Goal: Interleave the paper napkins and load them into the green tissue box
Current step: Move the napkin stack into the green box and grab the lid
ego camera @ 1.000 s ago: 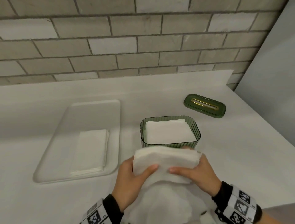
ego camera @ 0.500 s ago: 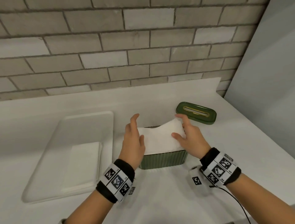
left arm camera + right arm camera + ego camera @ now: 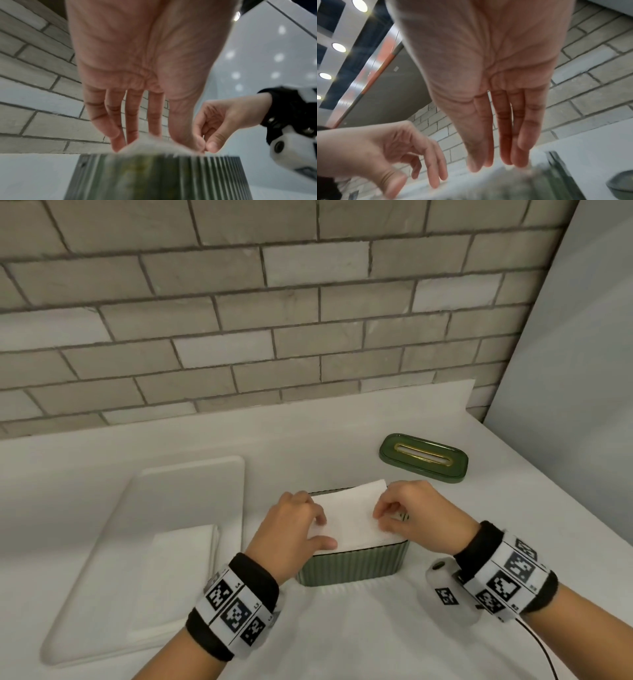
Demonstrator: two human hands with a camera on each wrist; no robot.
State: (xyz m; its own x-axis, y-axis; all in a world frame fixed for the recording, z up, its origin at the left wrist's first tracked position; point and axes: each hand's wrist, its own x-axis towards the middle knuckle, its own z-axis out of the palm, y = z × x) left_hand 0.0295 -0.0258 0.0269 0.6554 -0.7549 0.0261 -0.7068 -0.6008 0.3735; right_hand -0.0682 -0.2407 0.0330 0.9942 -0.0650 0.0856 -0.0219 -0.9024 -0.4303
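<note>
Head view: two hands, left hand [image 3: 289,529] and right hand [image 3: 416,515], on one napkin stack [image 3: 349,518].

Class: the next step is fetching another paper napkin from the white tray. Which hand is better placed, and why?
Probably the left hand. It presses the left end of the white napkin stack in the ribbed green tissue box, and the rectangular white tray lies on that side. The right hand would cross over.

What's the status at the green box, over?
Both hands, left hand and right hand, press the napkin stack down into the green tissue box. Lid off, lying behind. Nothing blocking.
</note>
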